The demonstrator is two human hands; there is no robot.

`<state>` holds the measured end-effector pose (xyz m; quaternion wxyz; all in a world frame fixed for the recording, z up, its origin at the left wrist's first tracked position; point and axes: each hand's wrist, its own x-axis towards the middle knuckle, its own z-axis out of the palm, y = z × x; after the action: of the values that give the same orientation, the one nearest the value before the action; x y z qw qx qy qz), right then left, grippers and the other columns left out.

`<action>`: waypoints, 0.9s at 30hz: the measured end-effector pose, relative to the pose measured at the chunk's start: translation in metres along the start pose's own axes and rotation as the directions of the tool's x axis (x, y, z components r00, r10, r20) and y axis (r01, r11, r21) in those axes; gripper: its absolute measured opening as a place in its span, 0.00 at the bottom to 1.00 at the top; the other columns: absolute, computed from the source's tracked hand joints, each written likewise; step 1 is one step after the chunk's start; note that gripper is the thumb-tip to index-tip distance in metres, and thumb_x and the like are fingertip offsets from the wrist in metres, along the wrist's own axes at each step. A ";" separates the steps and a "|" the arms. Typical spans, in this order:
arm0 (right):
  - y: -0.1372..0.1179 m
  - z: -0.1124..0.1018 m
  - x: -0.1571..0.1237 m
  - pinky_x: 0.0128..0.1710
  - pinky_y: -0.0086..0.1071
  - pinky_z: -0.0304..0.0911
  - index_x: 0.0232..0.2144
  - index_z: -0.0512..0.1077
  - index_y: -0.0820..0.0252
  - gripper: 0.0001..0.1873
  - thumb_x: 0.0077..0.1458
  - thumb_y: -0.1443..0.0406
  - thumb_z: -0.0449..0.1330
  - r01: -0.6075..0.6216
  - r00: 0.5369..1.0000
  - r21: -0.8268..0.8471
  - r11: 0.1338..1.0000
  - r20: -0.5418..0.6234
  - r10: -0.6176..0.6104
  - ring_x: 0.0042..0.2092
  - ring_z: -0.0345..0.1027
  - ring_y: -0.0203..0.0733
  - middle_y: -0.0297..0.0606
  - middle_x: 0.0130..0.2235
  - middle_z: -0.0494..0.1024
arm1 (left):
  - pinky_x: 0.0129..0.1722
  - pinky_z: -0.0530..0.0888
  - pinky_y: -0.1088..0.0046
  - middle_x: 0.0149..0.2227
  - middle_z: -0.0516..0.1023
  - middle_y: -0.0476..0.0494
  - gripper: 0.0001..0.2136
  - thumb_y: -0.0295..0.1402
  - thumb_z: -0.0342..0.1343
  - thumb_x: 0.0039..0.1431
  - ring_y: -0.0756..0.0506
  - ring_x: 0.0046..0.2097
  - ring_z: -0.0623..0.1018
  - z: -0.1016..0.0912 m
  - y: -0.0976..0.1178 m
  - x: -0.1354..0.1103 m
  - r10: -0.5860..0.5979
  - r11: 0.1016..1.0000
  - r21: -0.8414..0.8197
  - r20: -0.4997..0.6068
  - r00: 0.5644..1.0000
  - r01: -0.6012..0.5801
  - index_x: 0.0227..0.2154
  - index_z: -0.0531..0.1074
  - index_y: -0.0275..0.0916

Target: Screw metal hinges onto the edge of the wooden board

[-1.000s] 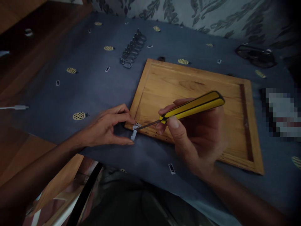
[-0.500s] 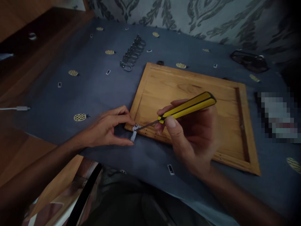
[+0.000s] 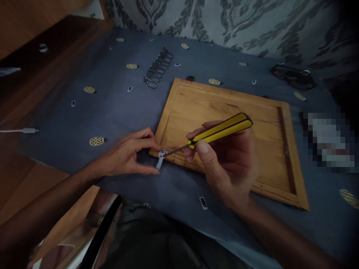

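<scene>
The right hand (image 3: 228, 166), its grip closed round a yellow screwdriver (image 3: 221, 129), angles it leftward to a metal fitting (image 3: 159, 162), held lengthwise between the left hand's (image 3: 125, 154) parted thumb and forefinger at the wooden panel's (image 3: 193, 102) near-left corner.

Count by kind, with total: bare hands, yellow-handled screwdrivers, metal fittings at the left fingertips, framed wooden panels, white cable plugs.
Bare hands: 2 (left hand, right hand)
Yellow-handled screwdriver: 1
Metal fitting: 1
Framed wooden panel: 1
White cable plug: 1
Total: 6
</scene>
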<state>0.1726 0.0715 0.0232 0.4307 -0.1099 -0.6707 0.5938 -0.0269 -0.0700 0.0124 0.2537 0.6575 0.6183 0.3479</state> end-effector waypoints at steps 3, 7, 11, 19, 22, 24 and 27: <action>-0.002 -0.001 0.003 0.30 0.28 0.79 0.47 0.77 0.48 0.11 0.64 0.66 0.70 0.017 0.998 -0.004 1.000 -0.063 -0.017 0.32 0.76 0.33 0.31 0.40 0.84 | 0.44 0.75 0.67 0.44 0.74 0.45 0.18 0.44 0.71 0.61 0.44 0.46 0.77 0.000 -0.001 0.000 0.000 1.000 0.007 -0.005 1.000 0.000 0.49 0.79 0.41; -0.004 -0.002 0.007 0.30 0.31 0.80 0.46 0.76 0.48 0.10 0.64 0.64 0.70 0.022 0.996 -0.057 0.998 -0.079 -0.027 0.32 0.76 0.36 0.31 0.40 0.84 | 0.44 0.75 0.67 0.44 0.74 0.45 0.18 0.43 0.71 0.60 0.44 0.45 0.77 0.001 -0.002 0.000 0.033 0.999 0.005 -0.024 0.999 -0.033 0.49 0.79 0.40; -0.004 -0.001 0.009 0.32 0.31 0.80 0.47 0.76 0.48 0.10 0.64 0.64 0.70 0.037 0.999 -0.049 0.998 -0.021 -0.038 0.31 0.75 0.33 0.30 0.40 0.83 | 0.45 0.75 0.67 0.45 0.74 0.45 0.18 0.44 0.71 0.61 0.43 0.46 0.77 0.001 -0.001 0.000 0.021 1.000 0.014 -0.012 1.000 -0.021 0.49 0.79 0.41; 0.002 0.001 0.010 0.31 0.30 0.79 0.49 0.75 0.47 0.11 0.66 0.66 0.68 0.046 0.998 -0.064 0.997 0.042 -0.043 0.32 0.76 0.34 0.31 0.40 0.82 | 0.45 0.74 0.67 0.44 0.74 0.46 0.18 0.45 0.70 0.61 0.44 0.46 0.76 0.001 0.000 0.001 -0.007 1.000 0.026 -0.006 1.000 0.007 0.48 0.79 0.41; 0.005 0.000 0.011 0.30 0.31 0.79 0.48 0.75 0.45 0.12 0.65 0.66 0.68 0.034 0.998 -0.074 0.997 0.052 -0.030 0.31 0.76 0.34 0.31 0.39 0.81 | 0.45 0.74 0.67 0.45 0.74 0.45 0.18 0.45 0.71 0.60 0.44 0.46 0.76 0.001 -0.002 0.000 -0.014 1.000 0.021 -0.007 1.000 0.014 0.49 0.79 0.42; 0.006 0.000 0.012 0.30 0.29 0.78 0.48 0.75 0.45 0.11 0.65 0.66 0.68 0.041 0.997 -0.066 0.997 0.064 -0.037 0.32 0.77 0.34 0.30 0.38 0.80 | 0.44 0.74 0.68 0.45 0.74 0.45 0.19 0.45 0.71 0.60 0.44 0.45 0.76 0.002 -0.002 0.000 0.003 1.000 0.012 -0.012 1.000 -0.003 0.49 0.79 0.41; 0.006 0.001 0.013 0.30 0.29 0.76 0.46 0.74 0.46 0.10 0.65 0.64 0.68 0.033 0.996 -0.072 0.997 0.081 -0.027 0.32 0.77 0.33 0.29 0.37 0.80 | 0.44 0.74 0.68 0.44 0.74 0.45 0.19 0.44 0.71 0.60 0.44 0.45 0.76 0.002 -0.002 0.000 0.010 1.000 0.015 -0.014 1.000 -0.010 0.49 0.79 0.41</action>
<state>0.1620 0.0808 0.0238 0.4082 -0.0919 -0.7103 0.5661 -0.0273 -0.0699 0.0095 0.2426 0.6599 0.6194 0.3493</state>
